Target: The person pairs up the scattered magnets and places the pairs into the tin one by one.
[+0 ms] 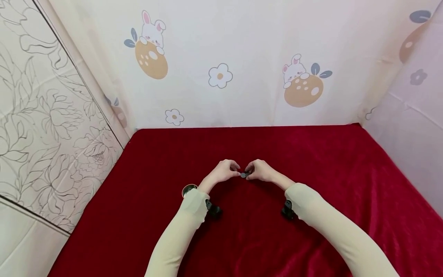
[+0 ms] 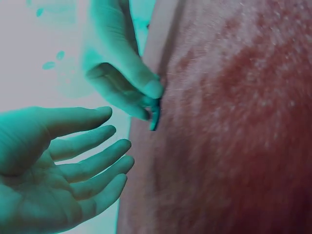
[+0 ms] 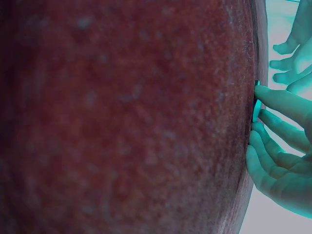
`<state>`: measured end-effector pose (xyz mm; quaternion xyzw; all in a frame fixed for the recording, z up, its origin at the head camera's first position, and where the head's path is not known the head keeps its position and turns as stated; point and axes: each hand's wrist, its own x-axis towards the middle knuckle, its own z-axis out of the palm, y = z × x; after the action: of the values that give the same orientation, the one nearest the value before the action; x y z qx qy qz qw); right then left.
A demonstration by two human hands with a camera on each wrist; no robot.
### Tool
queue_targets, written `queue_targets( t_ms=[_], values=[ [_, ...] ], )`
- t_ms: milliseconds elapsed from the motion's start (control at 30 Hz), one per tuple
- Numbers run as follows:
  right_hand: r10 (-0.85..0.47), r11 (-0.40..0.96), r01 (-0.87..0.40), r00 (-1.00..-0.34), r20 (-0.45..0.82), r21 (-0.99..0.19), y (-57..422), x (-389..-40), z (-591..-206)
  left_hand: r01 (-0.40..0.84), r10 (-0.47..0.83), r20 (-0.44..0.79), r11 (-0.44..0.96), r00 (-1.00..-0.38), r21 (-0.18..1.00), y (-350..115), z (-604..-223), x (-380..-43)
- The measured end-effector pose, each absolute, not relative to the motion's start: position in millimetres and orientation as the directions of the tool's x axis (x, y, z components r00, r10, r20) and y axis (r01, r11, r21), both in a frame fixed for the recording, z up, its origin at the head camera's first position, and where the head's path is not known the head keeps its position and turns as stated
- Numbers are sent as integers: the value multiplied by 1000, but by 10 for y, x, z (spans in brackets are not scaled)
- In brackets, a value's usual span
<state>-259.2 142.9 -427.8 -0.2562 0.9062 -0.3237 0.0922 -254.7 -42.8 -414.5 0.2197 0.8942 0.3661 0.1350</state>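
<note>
A small, flat, dark grey piece with a roundish end shows between the two hands in the head view; its exact kind I cannot tell. My right hand pinches it between thumb and fingers. In the left wrist view, the dark piece sticks out past the right hand's fingertips. My left hand is just to the left, its thumb tip close to the rounded end. Seen from the left wrist, that hand has its fingers spread and loosely bent, holding nothing. The right wrist view shows the piece edge-on at the fingertips.
Both hands are over a table covered in red velvety cloth. A pale curtain printed with rabbits and flowers hangs behind it, with a flower-patterned panel at the left. Black wrist cameras are strapped at both cuffs.
</note>
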Motion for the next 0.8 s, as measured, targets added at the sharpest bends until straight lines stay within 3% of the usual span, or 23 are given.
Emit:
queue_targets(
  t_ms=[800],
  values=[
    [-552, 638, -480, -830, 77, -602, 1331, -2552, -4321, 407, 523, 29, 625, -852, 667, -1041, -3982, -2201]
  ],
)
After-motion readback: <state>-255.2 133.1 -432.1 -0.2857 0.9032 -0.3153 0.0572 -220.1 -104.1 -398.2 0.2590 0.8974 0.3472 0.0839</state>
